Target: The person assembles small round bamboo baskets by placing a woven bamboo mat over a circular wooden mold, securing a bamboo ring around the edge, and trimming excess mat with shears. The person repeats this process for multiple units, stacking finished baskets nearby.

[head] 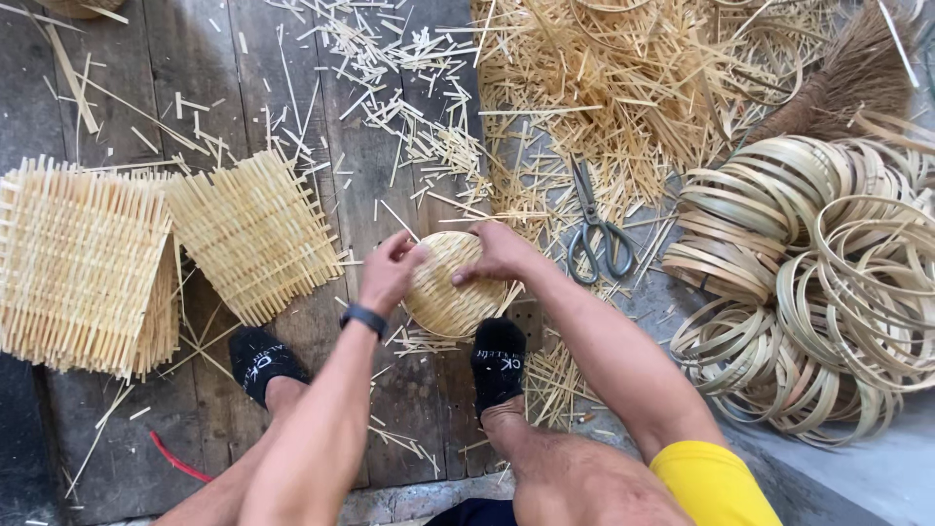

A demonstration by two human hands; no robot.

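Note:
A small round woven bamboo basket (450,292) is held above the wooden floor between my two hands. My left hand (390,271) grips its left rim, with a dark band on that wrist. My right hand (497,253) presses on its upper right edge. The basket's lower edge rests near my right foot in a black sock (498,362). My left foot, also in a black sock (259,358), lies further left.
Flat woven bamboo mats (253,232) and a stack (83,263) lie at the left. Grey scissors (596,229) lie right of the basket. Several bamboo hoops (808,282) pile at the right, loose bamboo strips (623,88) and a brush (847,78) behind.

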